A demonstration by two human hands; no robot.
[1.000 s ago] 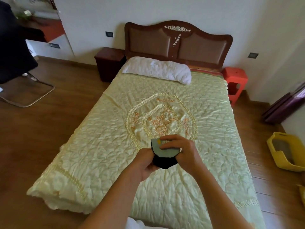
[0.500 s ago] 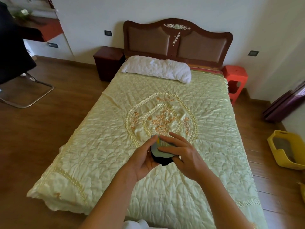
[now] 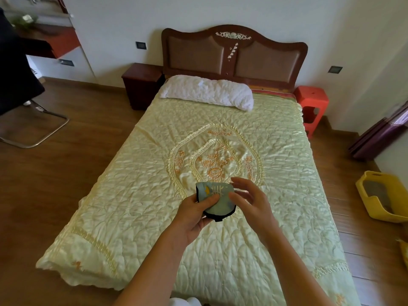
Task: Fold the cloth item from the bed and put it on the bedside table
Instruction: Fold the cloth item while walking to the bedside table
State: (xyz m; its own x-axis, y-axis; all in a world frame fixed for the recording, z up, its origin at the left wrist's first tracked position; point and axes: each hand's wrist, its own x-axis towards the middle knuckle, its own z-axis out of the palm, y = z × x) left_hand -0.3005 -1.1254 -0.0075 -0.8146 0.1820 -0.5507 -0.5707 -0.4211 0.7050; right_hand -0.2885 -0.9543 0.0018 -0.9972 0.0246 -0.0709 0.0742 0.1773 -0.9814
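A small folded cloth item, grey-blue with a yellow and white print and a black edge, is held above the middle of the bed. My left hand grips it, thumb on top. Just right of the cloth, my right hand has its fingers spread, fingertips close to the cloth's edge but not holding it. The dark wooden bedside table stands at the far left of the headboard, its top bare.
A white pillow lies at the head of the bed. A red plastic stool stands right of the headboard. A yellow bin is on the floor at right, a chair frame at left.
My right hand has come off the cloth and opened beside it. My left hand now holds the folded cloth alone, slightly raised.
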